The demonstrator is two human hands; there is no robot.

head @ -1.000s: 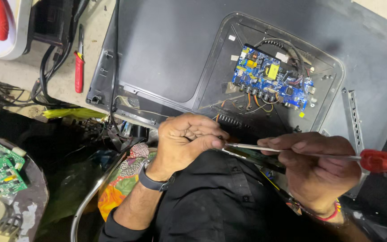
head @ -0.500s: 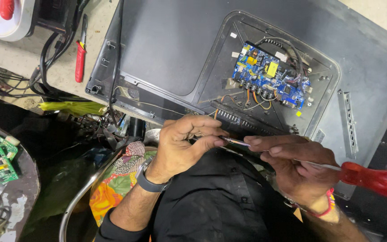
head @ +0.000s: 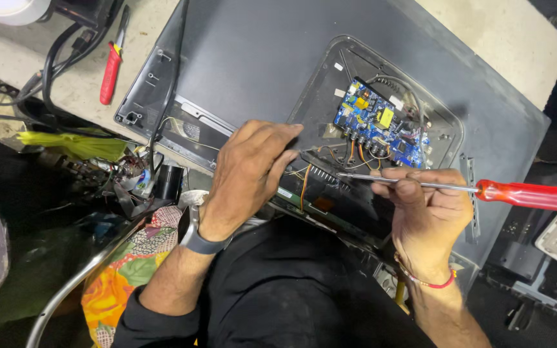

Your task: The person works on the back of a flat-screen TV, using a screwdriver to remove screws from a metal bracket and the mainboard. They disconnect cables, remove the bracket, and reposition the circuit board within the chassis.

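- The right hand (head: 428,216) has its grip closed on the metal shaft of a red-handled screwdriver (head: 459,189); the shaft lies under the fingers, the red handle sticks out toward 3 o'clock and the tip points toward 9 o'clock
- The screwdriver tip sits just below the blue circuit board (head: 375,125), near the orange wires (head: 304,187) at the lower edge of the opening
- The left hand (head: 249,171) rests knuckles-up on the television back panel (head: 253,58), fingers curled in a narrow grip near the wires; I cannot tell whether it pinches anything
- The back panel is dark grey and lies flat on the pale table (head: 504,38); the board sits in a rounded recess at about 1 o'clock from the left hand
- On the board, a small yellow square label (head: 386,117) lies at its middle, and small white rectangular stickers (head: 398,103) lie on the recess beside it
- At 10 o'clock from the left hand, red-handled pliers (head: 111,67) lie on the table beside black cables (head: 59,58)
- At 9 o'clock, a crumpled yellow-green wrapper (head: 75,145) lies at the table edge, with a small black cylinder (head: 170,182) near the wrist
- A dark watch (head: 198,241) is on the left wrist, a red thread band (head: 430,282) on the right
- A patterned cloth (head: 127,270) in orange, green and pink lies at 7 o'clock
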